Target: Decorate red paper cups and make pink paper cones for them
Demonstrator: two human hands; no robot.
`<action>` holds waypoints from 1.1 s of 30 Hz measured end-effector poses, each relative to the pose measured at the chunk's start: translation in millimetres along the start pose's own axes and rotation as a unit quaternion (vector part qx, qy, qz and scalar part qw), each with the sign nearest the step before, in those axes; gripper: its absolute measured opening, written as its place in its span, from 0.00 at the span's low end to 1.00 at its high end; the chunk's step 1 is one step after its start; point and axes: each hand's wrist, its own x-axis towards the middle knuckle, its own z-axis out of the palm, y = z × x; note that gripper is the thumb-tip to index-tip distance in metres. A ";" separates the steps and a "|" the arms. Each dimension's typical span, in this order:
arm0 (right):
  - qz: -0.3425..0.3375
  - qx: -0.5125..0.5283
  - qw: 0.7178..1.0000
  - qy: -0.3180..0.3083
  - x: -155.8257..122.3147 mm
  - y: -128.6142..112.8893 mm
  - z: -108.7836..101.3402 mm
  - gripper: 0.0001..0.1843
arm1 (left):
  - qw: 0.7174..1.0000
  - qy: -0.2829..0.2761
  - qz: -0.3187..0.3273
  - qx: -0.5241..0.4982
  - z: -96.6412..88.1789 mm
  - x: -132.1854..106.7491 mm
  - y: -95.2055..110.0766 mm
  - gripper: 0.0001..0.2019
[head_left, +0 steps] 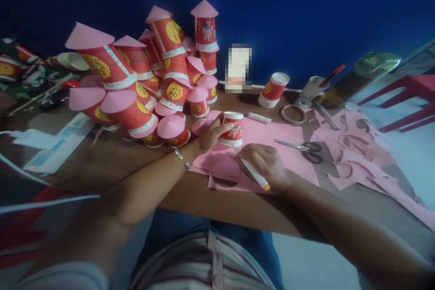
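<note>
A red paper cup (pixel 234 136) with a white rim stands on the pink paper, and my left hand (pixel 214 133) is wrapped round its left side. My right hand (pixel 265 161) grips a white marker (pixel 253 173) with an orange end; its tip points toward the base of the cup. Whether the tip touches anything is hard to tell. Pink paper sheets (pixel 285 140) lie under both hands, one with a round hole cut near the table's front edge. Scissors (pixel 306 147) with dark handles rest on the paper to the right of my right hand.
Red cups with pink cone tops (pixel 175 93) are stacked at the left. Behind stand another red cup (pixel 273 90), a roll of tape (pixel 292 114) and a cup holding a red pen (pixel 311 88). Pink scraps (pixel 356 149) lie right; a power strip (pixel 57 142) sits left.
</note>
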 end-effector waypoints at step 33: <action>0.024 -0.025 0.999 0.001 -0.1 4.2 3.3 0.02 | 0.999 -0.004 -0.001 0.040 2.3 -3.7 3.1 0.20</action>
